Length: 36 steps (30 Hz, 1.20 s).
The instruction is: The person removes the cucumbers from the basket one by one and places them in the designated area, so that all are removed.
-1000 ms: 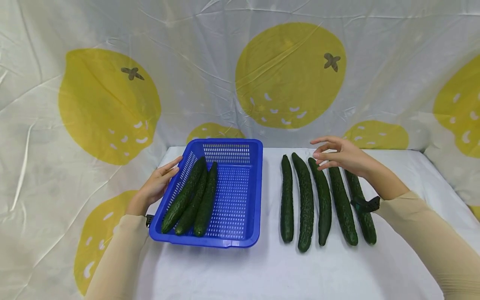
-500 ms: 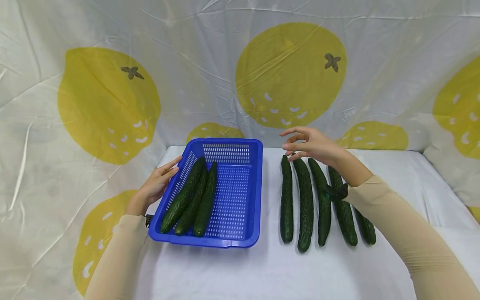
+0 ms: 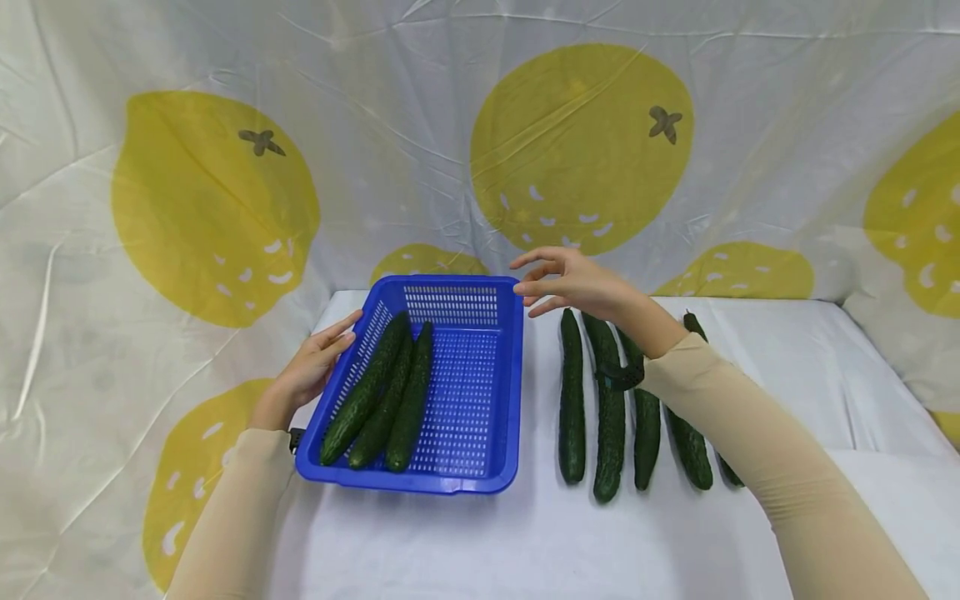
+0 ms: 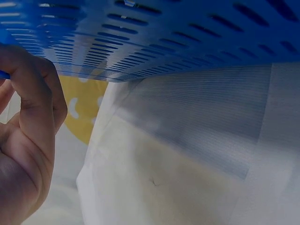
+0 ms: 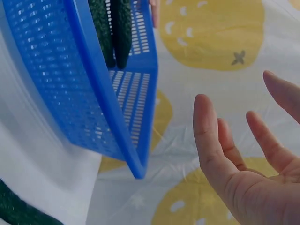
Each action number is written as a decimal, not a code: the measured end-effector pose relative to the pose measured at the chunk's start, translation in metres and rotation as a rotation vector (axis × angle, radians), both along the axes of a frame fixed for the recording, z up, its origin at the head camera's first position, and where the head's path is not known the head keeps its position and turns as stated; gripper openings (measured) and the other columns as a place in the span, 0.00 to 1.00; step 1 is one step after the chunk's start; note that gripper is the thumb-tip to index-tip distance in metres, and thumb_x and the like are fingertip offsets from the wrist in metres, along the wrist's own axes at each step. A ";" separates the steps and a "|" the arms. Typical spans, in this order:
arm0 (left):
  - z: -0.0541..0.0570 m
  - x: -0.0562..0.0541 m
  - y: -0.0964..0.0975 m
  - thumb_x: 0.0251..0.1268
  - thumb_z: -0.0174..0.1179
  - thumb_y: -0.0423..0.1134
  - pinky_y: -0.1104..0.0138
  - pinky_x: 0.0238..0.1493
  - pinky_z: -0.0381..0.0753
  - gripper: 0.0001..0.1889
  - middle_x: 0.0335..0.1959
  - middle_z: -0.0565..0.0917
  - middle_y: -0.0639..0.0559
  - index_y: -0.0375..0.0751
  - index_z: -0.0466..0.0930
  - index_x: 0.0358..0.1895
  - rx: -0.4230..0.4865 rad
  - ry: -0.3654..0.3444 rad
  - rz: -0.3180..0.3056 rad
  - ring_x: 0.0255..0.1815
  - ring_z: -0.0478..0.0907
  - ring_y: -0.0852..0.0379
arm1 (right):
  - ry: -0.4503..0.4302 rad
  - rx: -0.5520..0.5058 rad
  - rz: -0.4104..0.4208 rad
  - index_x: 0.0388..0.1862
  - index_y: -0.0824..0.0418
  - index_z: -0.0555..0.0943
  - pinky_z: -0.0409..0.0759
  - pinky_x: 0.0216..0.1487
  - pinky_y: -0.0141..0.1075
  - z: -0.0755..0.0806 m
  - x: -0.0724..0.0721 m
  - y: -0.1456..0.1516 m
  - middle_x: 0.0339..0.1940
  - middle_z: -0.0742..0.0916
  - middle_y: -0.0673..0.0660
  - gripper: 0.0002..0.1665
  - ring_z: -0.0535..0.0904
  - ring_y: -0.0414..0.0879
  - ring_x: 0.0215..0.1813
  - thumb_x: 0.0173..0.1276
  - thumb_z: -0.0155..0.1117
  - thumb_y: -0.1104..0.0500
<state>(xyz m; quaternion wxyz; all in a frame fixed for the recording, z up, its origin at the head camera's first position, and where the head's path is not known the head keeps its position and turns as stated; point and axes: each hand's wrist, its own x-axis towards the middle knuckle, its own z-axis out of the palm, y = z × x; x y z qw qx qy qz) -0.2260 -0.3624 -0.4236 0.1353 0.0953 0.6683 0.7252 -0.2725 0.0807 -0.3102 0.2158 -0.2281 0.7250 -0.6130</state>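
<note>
From the head view, the blue basket [image 3: 513, 400] sits left on the white table cloth [image 3: 450, 542], its far rim up close to the backdrop [image 3: 405, 125] printed with big yellow fruit. Three cucumbers [image 3: 381, 408] lean together along its left side, so the right half is all holed floor and there's decent room in there. The left hand [image 3: 311, 367] has the left rim between fingers and thumb. The right hand [image 3: 573, 283] hangs at the far right corner holding nothing, fingers bent but well apart. A strip of cloth separates the basket's right edge from the row of five cucumbers [image 3: 647, 437], laid roughly near-to-far, with the right forearm and a dark wristband [image 3: 621, 377] crossing above them. More cloth stretches along the near side. Left wrist view: slotted basket wall overhead, curled fingers at the rim, a bit of blue poking between them. Right wrist view: there's a gap between the spread fingertips and the basket's corner, and one row cucumber peeks in at bottom left.
</note>
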 end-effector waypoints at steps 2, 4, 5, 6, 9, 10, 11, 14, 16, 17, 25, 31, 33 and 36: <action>0.001 0.000 0.000 0.82 0.43 0.40 0.67 0.35 0.86 0.30 0.54 0.82 0.48 0.46 0.47 0.81 0.009 -0.001 -0.001 0.41 0.85 0.58 | -0.012 0.000 0.005 0.67 0.62 0.73 0.83 0.52 0.51 -0.001 -0.001 -0.008 0.54 0.78 0.67 0.28 0.79 0.64 0.53 0.70 0.67 0.62; 0.001 0.000 0.000 0.82 0.43 0.40 0.67 0.34 0.85 0.30 0.53 0.82 0.48 0.46 0.47 0.81 0.010 0.000 -0.001 0.40 0.86 0.58 | -0.017 0.006 0.019 0.68 0.62 0.72 0.82 0.52 0.51 -0.003 -0.003 -0.016 0.55 0.78 0.67 0.29 0.80 0.63 0.53 0.70 0.67 0.62; 0.002 0.000 0.000 0.82 0.43 0.40 0.67 0.34 0.85 0.30 0.53 0.82 0.48 0.45 0.47 0.81 0.009 0.000 0.000 0.39 0.86 0.58 | -0.023 0.007 0.027 0.68 0.63 0.72 0.82 0.53 0.52 -0.004 -0.004 -0.021 0.55 0.78 0.67 0.29 0.80 0.62 0.53 0.70 0.67 0.61; 0.002 0.000 0.000 0.82 0.43 0.40 0.68 0.33 0.85 0.30 0.52 0.82 0.49 0.46 0.47 0.81 0.007 0.000 0.001 0.39 0.86 0.58 | -0.027 0.012 0.034 0.68 0.63 0.72 0.82 0.53 0.52 -0.005 -0.005 -0.025 0.55 0.78 0.67 0.29 0.80 0.60 0.53 0.70 0.67 0.61; 0.001 0.000 0.000 0.82 0.43 0.40 0.68 0.33 0.85 0.30 0.53 0.82 0.48 0.45 0.46 0.81 0.014 -0.001 -0.002 0.39 0.85 0.58 | -0.052 0.014 0.050 0.67 0.63 0.73 0.81 0.54 0.54 -0.010 -0.008 -0.039 0.56 0.77 0.67 0.28 0.80 0.61 0.53 0.70 0.67 0.61; 0.001 0.000 0.000 0.82 0.43 0.40 0.68 0.34 0.85 0.30 0.53 0.82 0.48 0.46 0.47 0.81 0.016 -0.003 -0.003 0.39 0.85 0.58 | -0.059 0.016 0.053 0.66 0.62 0.74 0.81 0.55 0.54 -0.012 -0.009 -0.044 0.56 0.78 0.68 0.27 0.81 0.61 0.53 0.70 0.67 0.61; 0.000 0.000 0.001 0.82 0.43 0.40 0.68 0.34 0.85 0.30 0.53 0.82 0.48 0.45 0.47 0.81 0.019 -0.004 -0.005 0.39 0.85 0.58 | -0.069 0.017 0.055 0.66 0.63 0.74 0.81 0.54 0.54 -0.014 -0.010 -0.049 0.55 0.78 0.67 0.27 0.81 0.61 0.52 0.70 0.67 0.61; -0.001 -0.001 0.002 0.83 0.42 0.39 0.68 0.34 0.85 0.29 0.52 0.82 0.48 0.45 0.47 0.81 0.028 -0.001 -0.007 0.39 0.85 0.58 | -0.088 0.022 0.060 0.65 0.64 0.74 0.80 0.54 0.55 -0.021 -0.011 -0.063 0.54 0.79 0.67 0.26 0.81 0.61 0.50 0.70 0.67 0.61; -0.003 -0.001 0.003 0.83 0.42 0.38 0.68 0.33 0.85 0.29 0.51 0.83 0.49 0.44 0.47 0.81 0.037 0.003 -0.006 0.38 0.85 0.59 | -0.091 0.037 0.061 0.65 0.64 0.75 0.81 0.54 0.55 -0.025 -0.010 -0.071 0.53 0.79 0.67 0.26 0.81 0.60 0.49 0.70 0.67 0.61; -0.003 -0.001 0.004 0.83 0.42 0.38 0.69 0.33 0.85 0.29 0.50 0.83 0.49 0.43 0.47 0.81 0.043 0.007 -0.007 0.37 0.85 0.59 | -0.095 0.044 0.060 0.64 0.64 0.75 0.81 0.54 0.55 -0.028 -0.009 -0.075 0.53 0.79 0.67 0.26 0.81 0.60 0.48 0.70 0.68 0.61; -0.007 -0.002 0.005 0.83 0.41 0.36 0.69 0.32 0.84 0.29 0.49 0.84 0.50 0.41 0.46 0.81 0.058 0.029 -0.016 0.36 0.85 0.59 | -0.136 0.100 0.013 0.62 0.62 0.78 0.85 0.46 0.47 -0.037 -0.004 -0.104 0.56 0.81 0.65 0.24 0.81 0.59 0.49 0.67 0.71 0.61; -0.004 -0.001 0.003 0.83 0.42 0.38 0.70 0.31 0.84 0.29 0.49 0.84 0.51 0.42 0.47 0.81 0.037 0.031 0.003 0.35 0.85 0.60 | -0.220 0.141 -0.072 0.63 0.64 0.78 0.81 0.54 0.52 -0.042 -0.002 -0.127 0.72 0.70 0.63 0.27 0.76 0.67 0.61 0.66 0.71 0.63; -0.004 0.000 0.002 0.83 0.42 0.39 0.70 0.31 0.84 0.29 0.50 0.84 0.51 0.43 0.47 0.81 0.032 0.025 0.002 0.35 0.85 0.61 | -0.266 0.141 -0.085 0.65 0.64 0.76 0.78 0.59 0.55 -0.047 -0.001 -0.134 0.71 0.71 0.64 0.29 0.72 0.69 0.65 0.66 0.71 0.64; -0.004 0.000 0.002 0.83 0.43 0.39 0.71 0.30 0.84 0.29 0.50 0.83 0.51 0.43 0.47 0.81 0.021 0.021 0.002 0.34 0.84 0.61 | -0.330 0.133 -0.101 0.66 0.65 0.76 0.73 0.63 0.58 -0.053 0.001 -0.142 0.67 0.74 0.66 0.29 0.67 0.70 0.69 0.65 0.71 0.65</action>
